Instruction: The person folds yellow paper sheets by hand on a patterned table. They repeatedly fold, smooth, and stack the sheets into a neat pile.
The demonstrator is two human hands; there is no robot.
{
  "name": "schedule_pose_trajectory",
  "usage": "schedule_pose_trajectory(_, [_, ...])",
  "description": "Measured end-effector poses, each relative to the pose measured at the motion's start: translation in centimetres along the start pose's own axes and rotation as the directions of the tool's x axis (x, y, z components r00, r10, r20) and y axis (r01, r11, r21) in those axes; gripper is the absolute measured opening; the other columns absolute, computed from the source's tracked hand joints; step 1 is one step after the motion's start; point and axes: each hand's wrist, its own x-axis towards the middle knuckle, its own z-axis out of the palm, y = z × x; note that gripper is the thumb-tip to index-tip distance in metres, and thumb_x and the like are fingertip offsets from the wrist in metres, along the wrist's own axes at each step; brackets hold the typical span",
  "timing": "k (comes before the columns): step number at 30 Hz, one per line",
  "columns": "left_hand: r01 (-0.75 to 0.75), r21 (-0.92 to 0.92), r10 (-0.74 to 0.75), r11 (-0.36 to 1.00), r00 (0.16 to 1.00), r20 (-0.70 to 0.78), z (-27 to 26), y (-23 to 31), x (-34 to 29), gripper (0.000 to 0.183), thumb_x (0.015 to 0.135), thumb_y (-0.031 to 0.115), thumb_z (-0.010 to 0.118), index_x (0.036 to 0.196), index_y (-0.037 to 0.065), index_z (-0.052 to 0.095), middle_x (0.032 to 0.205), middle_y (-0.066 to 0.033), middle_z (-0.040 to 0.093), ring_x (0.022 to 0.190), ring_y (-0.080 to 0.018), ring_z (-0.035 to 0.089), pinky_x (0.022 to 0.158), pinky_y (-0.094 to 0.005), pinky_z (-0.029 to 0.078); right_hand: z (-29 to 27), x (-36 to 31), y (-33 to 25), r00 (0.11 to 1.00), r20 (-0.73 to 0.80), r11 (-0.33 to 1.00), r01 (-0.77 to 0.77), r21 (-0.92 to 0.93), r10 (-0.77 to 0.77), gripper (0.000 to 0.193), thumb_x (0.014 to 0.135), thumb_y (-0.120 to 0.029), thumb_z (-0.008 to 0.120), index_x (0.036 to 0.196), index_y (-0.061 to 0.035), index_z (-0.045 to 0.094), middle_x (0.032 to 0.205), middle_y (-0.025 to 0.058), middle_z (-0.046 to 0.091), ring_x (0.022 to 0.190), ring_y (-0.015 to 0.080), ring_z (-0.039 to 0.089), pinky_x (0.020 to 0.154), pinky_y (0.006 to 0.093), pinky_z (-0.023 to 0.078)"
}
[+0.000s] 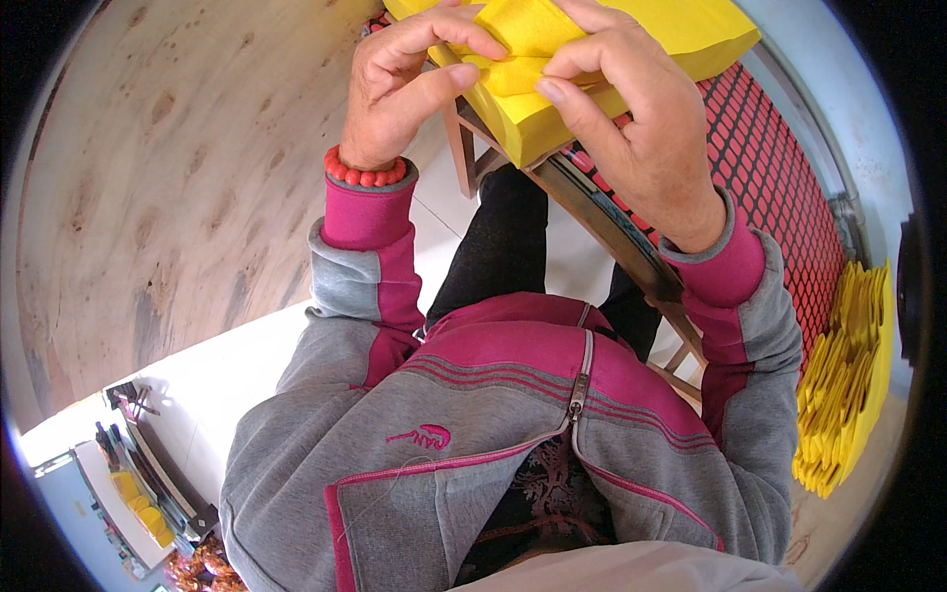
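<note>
Both hands are at the top of the view, over a folded piece of yellow fabric (528, 28) that looks like thin non-woven cloth. My left hand (390, 94), with a red bead bracelet (365, 173) at its wrist, has index finger and thumb curled on the left side of a fold. My right hand (646, 123) pinches the fold's right side between thumb and index finger. Beneath them lies a larger yellow fabric piece (705, 37), its corner hanging toward me. The top edge cuts off part of the hands and fabric.
A red-and-black patterned cover (764, 138) lies under the yellow fabric, on a wooden frame (602, 212). At the right edge sits a stack of yellow folded pieces (838, 380). A pale wooden board (178, 178) fills the left side. My legs (498, 232) are below the fabric.
</note>
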Motion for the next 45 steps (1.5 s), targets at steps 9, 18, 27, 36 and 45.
schedule_pose_trajectory(9, [-0.031, 0.076, 0.028, 0.997, 0.999, 0.039, -0.5, -0.2, 0.0, 0.022, 0.079, 0.008, 0.066, 0.097, -0.003, 0.07, 0.1, -0.0126, 0.072, 0.1, -0.022, 0.066, 0.105, -0.0368, 0.041, -0.2, -0.2, -0.3, 0.997, 0.015, 0.994, -0.076, 0.074, 0.075, 0.015, 0.08, -0.004, 0.074, 0.088, -0.001, 0.062, 0.108, 0.0297, 0.066, 0.105, 0.041, 0.066, 0.094, 0.0411, 0.052])
schedule_pose_trajectory(18, [-0.014, 0.076, 0.012, 0.997, 0.999, 0.031, -0.3, 0.1, 0.0, 0.019, 0.08, 0.007, 0.069, 0.096, -0.001, 0.071, 0.097, -0.0107, 0.072, 0.098, -0.0206, 0.067, 0.108, -0.038, 0.039, -1.0, 0.2, -0.8, 0.984, 0.106, 0.984, -0.155, 0.087, 0.145, 0.014, 0.08, -0.003, 0.075, 0.085, -0.001, 0.062, 0.094, 0.0234, 0.066, 0.102, 0.039, 0.067, 0.096, 0.042, 0.051])
schedule_pose_trajectory(27, [-0.012, 0.104, 0.013, 0.995, 1.0, -0.016, 0.0, -0.2, -0.1, 0.009, 0.085, 0.007, 0.073, 0.092, 0.002, 0.071, 0.091, -0.0065, 0.072, 0.094, -0.0169, 0.066, 0.109, -0.0394, 0.038, -0.6, 0.0, -0.4, 0.989, 0.083, 0.985, -0.134, 0.112, 0.125, 0.014, 0.081, -0.002, 0.075, 0.085, -0.0005, 0.062, 0.09, 0.021, 0.066, 0.099, 0.0371, 0.068, 0.096, 0.0417, 0.051])
schedule_pose_trajectory(36, [0.037, 0.104, -0.028, 0.994, 0.995, -0.091, 0.7, 0.5, -0.1, 0.005, 0.087, 0.006, 0.073, 0.088, 0.004, 0.069, 0.089, -0.0025, 0.069, 0.09, -0.0138, 0.064, 0.107, -0.0387, 0.039, -0.3, -0.3, -0.3, 0.994, -0.007, 0.985, -0.107, 0.135, 0.109, 0.024, 0.079, -0.003, 0.079, 0.093, 0.0001, 0.06, 0.111, 0.0263, 0.066, 0.102, 0.035, 0.068, 0.089, 0.036, 0.052])
schedule_pose_trajectory(45, [0.035, 0.065, -0.029, 0.997, 0.995, -0.092, 0.9, 0.4, 0.0, 0.007, 0.087, 0.006, 0.074, 0.088, 0.004, 0.068, 0.089, -0.0022, 0.069, 0.091, -0.0133, 0.062, 0.105, -0.0367, 0.04, -0.9, 0.0, -0.7, 0.999, -0.023, 0.999, -0.024, -0.029, 0.024, 0.031, 0.074, -0.005, 0.082, 0.097, -0.0007, 0.06, 0.125, 0.0266, 0.062, 0.108, 0.0367, 0.067, 0.09, 0.0368, 0.053])
